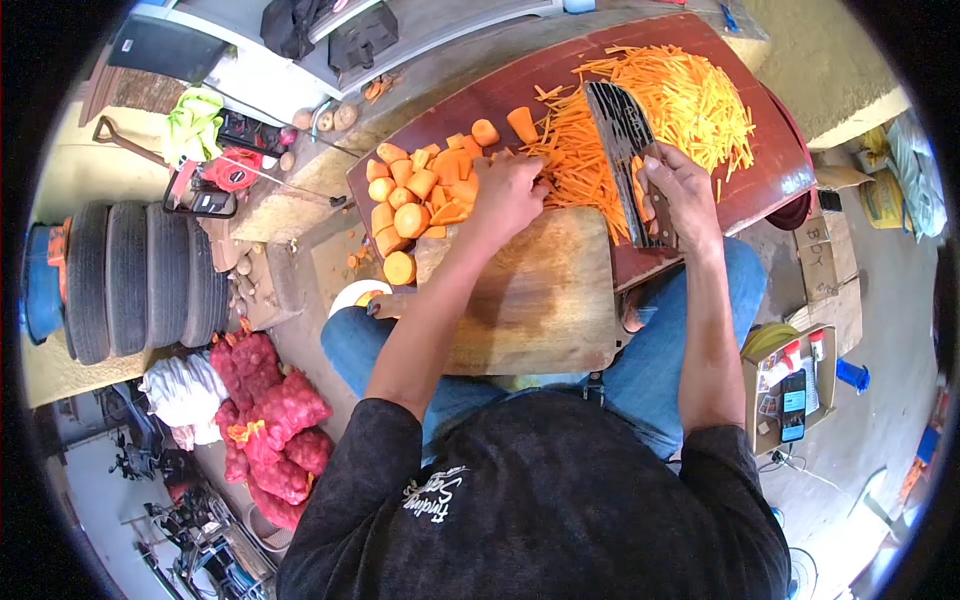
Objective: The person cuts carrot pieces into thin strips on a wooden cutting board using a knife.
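My right hand (682, 190) grips a cleaver (612, 135) by its handle. The wide dark blade is tilted up beside the carrot sticks (580, 150), with some orange bits near its handle end. My left hand (510, 195) has its fingers curled down between the cut carrot chunks (405, 190) and the sticks. What lies under those fingers is hidden. Closest to my body is a wooden cutting board (545, 300), its surface stained damp. A larger heap of carrot sticks (690, 95) covers the far right of the red table (770, 165).
Red net sacks (285, 410) and stacked tyres (130, 285) stand on the left. A white bowl (352, 297) sits below the table's left edge. To the right are a cardboard box (790, 385) with a phone (793, 405) and more cardboard (830, 260).
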`<move>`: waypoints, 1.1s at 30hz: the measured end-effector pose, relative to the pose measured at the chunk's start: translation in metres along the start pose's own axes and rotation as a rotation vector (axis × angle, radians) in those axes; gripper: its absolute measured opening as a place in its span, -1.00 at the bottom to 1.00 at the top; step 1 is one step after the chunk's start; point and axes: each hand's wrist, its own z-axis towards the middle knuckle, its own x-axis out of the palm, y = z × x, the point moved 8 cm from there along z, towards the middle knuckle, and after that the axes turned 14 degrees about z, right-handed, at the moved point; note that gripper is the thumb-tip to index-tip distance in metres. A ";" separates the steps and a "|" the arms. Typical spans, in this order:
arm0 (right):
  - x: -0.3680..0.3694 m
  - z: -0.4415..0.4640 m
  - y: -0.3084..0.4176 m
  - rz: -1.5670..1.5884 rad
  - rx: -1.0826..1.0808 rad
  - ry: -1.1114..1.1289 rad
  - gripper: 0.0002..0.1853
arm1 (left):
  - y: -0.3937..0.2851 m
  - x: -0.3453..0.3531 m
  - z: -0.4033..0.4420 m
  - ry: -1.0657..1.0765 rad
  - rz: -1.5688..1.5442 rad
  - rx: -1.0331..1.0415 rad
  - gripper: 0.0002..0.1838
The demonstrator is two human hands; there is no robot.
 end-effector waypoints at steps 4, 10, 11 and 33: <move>0.003 0.001 -0.003 -0.023 0.013 0.012 -0.76 | -0.003 0.013 0.003 -0.020 0.012 0.013 -0.59; 0.006 -0.002 0.002 -0.029 -0.003 -0.009 -0.76 | 0.011 0.030 0.007 0.130 -0.333 -0.214 -0.55; 0.005 -0.002 0.002 -0.030 -0.005 -0.006 -0.76 | 0.009 0.027 0.008 0.151 -0.387 -0.220 -0.55; 0.009 -0.003 -0.002 -0.045 0.006 0.049 -0.74 | 0.043 0.012 -0.008 0.271 -0.344 0.021 -0.52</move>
